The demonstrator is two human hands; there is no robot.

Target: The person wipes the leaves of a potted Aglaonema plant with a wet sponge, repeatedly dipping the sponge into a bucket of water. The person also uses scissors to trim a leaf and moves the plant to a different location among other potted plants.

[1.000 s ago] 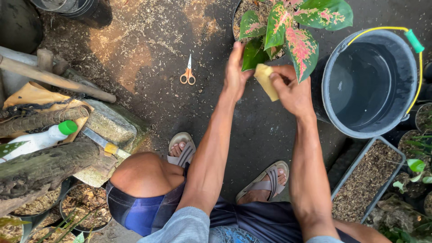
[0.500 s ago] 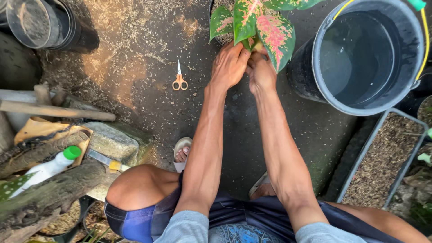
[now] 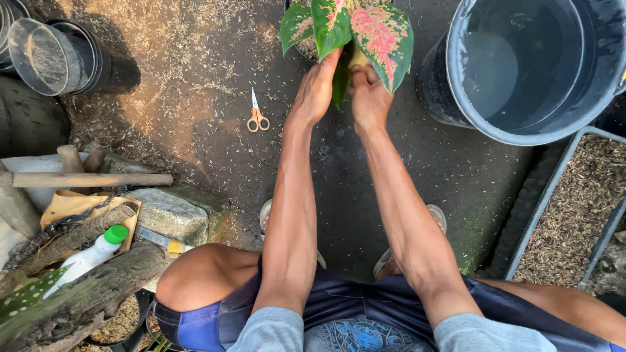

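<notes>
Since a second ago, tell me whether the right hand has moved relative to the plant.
Yes. The right hand has moved in toward the plant; it was out beside the leaves holding a yellow piece, and now sits under them at the stem, close beside the left hand.

A: Leaves (image 3: 365, 32) are noted as green, mottled pink and red. Scissors (image 3: 258, 116)?
B: Orange handles are recorded. Bucket (image 3: 521, 72) dark grey-blue; bottle (image 3: 85, 261) white, green-capped; shorts (image 3: 339, 313) navy.

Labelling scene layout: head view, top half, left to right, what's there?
Stacked black pots → orange-handled scissors → left hand → right hand, both under the pink-and-green plant → dark bucket.
</notes>
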